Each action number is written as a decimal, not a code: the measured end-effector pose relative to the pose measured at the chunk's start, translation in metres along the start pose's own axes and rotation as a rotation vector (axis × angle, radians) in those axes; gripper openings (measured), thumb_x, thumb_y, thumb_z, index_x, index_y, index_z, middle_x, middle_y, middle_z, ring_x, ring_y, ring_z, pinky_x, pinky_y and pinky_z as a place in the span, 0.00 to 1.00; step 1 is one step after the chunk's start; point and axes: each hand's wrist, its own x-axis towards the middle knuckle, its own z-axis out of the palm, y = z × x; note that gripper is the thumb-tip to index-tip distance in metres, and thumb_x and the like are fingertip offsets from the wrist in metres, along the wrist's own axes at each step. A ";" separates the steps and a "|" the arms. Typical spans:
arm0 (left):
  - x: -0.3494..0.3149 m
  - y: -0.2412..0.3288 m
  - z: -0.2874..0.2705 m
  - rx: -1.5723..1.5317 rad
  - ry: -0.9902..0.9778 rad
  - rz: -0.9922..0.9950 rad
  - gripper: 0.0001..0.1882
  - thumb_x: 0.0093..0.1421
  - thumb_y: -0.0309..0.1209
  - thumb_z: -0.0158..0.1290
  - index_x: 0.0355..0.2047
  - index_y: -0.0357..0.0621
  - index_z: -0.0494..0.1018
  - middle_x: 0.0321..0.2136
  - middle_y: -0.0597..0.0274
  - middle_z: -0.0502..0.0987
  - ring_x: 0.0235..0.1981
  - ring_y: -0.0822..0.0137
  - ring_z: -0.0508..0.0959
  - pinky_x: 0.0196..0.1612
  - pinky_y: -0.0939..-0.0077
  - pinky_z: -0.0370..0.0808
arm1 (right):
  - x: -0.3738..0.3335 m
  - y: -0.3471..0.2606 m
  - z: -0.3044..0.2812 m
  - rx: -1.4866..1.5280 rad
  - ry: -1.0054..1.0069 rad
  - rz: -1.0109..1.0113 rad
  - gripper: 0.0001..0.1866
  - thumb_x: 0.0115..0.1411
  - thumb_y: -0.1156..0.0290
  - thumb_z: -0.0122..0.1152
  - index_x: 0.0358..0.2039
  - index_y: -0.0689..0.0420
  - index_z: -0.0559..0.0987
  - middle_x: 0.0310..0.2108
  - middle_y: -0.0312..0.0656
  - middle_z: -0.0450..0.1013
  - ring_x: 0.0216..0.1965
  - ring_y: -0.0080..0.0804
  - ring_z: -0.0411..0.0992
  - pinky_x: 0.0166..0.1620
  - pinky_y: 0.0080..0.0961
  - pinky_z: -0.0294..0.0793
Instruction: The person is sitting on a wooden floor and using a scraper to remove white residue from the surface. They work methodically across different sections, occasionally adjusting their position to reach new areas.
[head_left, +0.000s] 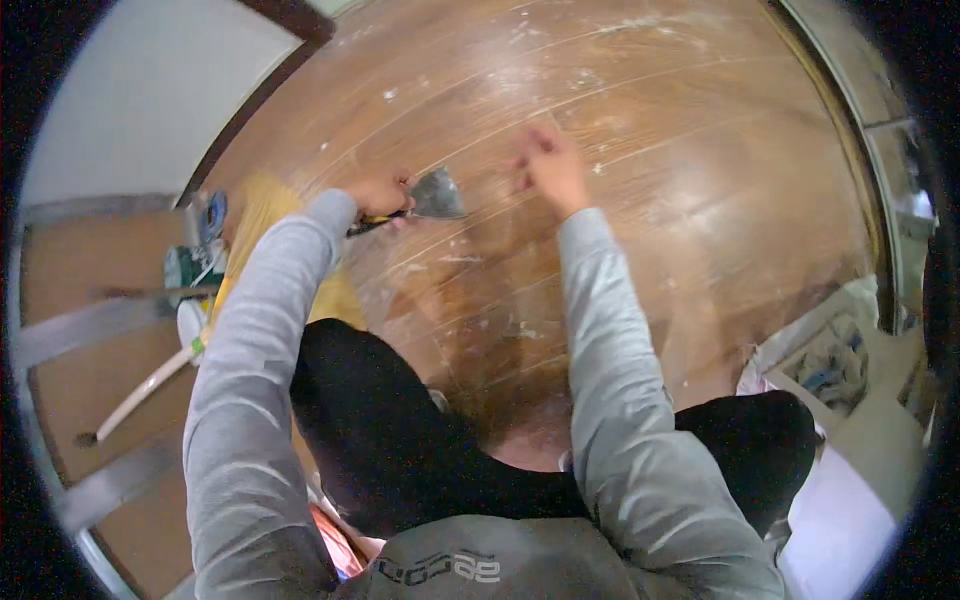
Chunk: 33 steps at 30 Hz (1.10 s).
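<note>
My left hand is closed round the black and yellow handle of a putty knife. Its broad grey blade points right, low over the brown wood-look floor or resting on it; I cannot tell which. To the right of the blade, my right hand hovers above the boards. Its fingers are loosely bent and apart, a little blurred, and I see nothing in them. White specks and smears mark the floor around both hands.
A yellow sheet lies beside my left forearm. Further left are a green tub, a blue tape roll and a long pale-handled tool. A white panel stands far left. Crumpled material sits at the right.
</note>
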 end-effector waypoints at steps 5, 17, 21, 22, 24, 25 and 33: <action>-0.034 0.023 0.011 0.359 0.280 -0.348 0.17 0.64 0.42 0.56 0.44 0.42 0.78 0.32 0.50 0.82 0.30 0.59 0.83 0.32 0.62 0.78 | 0.013 -0.077 -0.014 0.194 0.119 -0.050 0.23 0.66 0.67 0.56 0.61 0.58 0.72 0.46 0.39 0.79 0.38 0.25 0.79 0.32 0.22 0.75; 0.009 -0.031 0.145 0.278 0.673 -0.112 0.28 0.59 0.56 0.58 0.47 0.46 0.79 0.42 0.47 0.82 0.47 0.48 0.80 0.49 0.53 0.76 | -0.025 -0.104 0.035 0.083 0.020 -0.156 0.21 0.65 0.69 0.56 0.58 0.58 0.75 0.46 0.41 0.80 0.38 0.25 0.79 0.35 0.22 0.75; -0.011 -0.006 0.138 0.261 0.581 -0.218 0.27 0.59 0.54 0.59 0.46 0.45 0.80 0.44 0.47 0.81 0.49 0.49 0.80 0.51 0.54 0.76 | -0.027 -0.103 0.043 -0.099 -0.050 -0.209 0.20 0.65 0.68 0.57 0.57 0.58 0.76 0.45 0.39 0.81 0.37 0.24 0.80 0.34 0.20 0.75; -0.012 -0.025 0.130 0.226 0.587 -0.209 0.26 0.59 0.54 0.59 0.46 0.45 0.80 0.45 0.48 0.81 0.49 0.50 0.80 0.51 0.54 0.76 | -0.025 -0.107 0.041 -0.132 -0.036 -0.225 0.19 0.65 0.68 0.57 0.56 0.58 0.77 0.45 0.38 0.81 0.37 0.24 0.80 0.34 0.20 0.75; -0.025 -0.041 0.099 0.312 0.513 -0.292 0.27 0.59 0.54 0.59 0.48 0.46 0.79 0.47 0.49 0.81 0.51 0.50 0.79 0.52 0.54 0.75 | -0.025 -0.122 0.042 -0.178 -0.008 -0.256 0.19 0.65 0.69 0.57 0.56 0.57 0.77 0.45 0.37 0.81 0.37 0.24 0.80 0.34 0.20 0.76; -0.029 -0.045 0.089 0.355 0.474 -0.333 0.28 0.59 0.54 0.59 0.49 0.47 0.79 0.48 0.50 0.80 0.51 0.51 0.79 0.53 0.53 0.75 | -0.027 -0.128 0.049 -0.187 0.053 -0.260 0.18 0.65 0.69 0.59 0.54 0.55 0.79 0.41 0.39 0.82 0.35 0.24 0.80 0.33 0.21 0.75; -0.021 -0.036 0.118 0.363 0.669 -0.154 0.26 0.59 0.56 0.57 0.42 0.46 0.81 0.43 0.50 0.82 0.46 0.49 0.81 0.48 0.53 0.77 | -0.036 -0.211 0.066 -1.072 -0.294 -0.714 0.19 0.63 0.69 0.56 0.54 0.59 0.79 0.39 0.55 0.80 0.34 0.46 0.80 0.38 0.36 0.79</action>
